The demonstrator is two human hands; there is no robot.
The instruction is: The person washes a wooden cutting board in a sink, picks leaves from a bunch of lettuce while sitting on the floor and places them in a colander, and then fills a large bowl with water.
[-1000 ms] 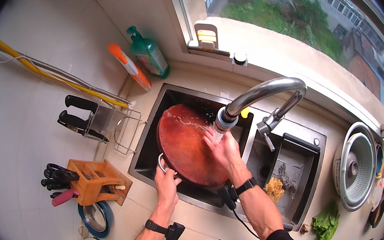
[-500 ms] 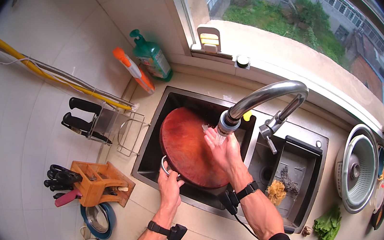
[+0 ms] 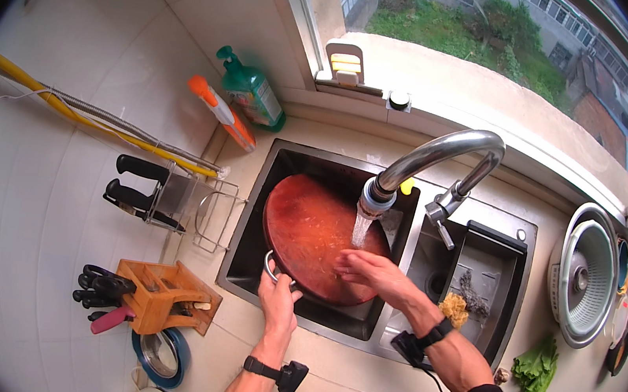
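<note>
A round reddish-brown chopping board [image 3: 305, 231] lies tilted in the left basin of a dark steel sink [image 3: 260, 169], its surface wet. My left hand [image 3: 278, 298] is closed round the metal ring handle [image 3: 269, 261] at the board's near left edge. From the curved chrome faucet [image 3: 448, 144] a stream of water [image 3: 360, 230] falls onto the board. Just below that stream, over the board's right part, my right hand [image 3: 376, 276] is stretched out with nothing in it. Whether its fingertips touch the wood I cannot tell.
A drain tray [image 3: 493, 279] in the right basin holds a yellow scrubber [image 3: 454, 310] and a steel-wool pad. Left stand a knife rack [image 3: 171, 197] and a wooden utensil holder [image 3: 161, 299]. Bottles [image 3: 252, 93] stand behind. Lettuce [image 3: 535, 370] and stacked basins [image 3: 586, 283] are right.
My right hand has moved down and toward me from under the faucet head, turning from palm up to palm down. Water now reaches the board. My left hand stays on the ring.
</note>
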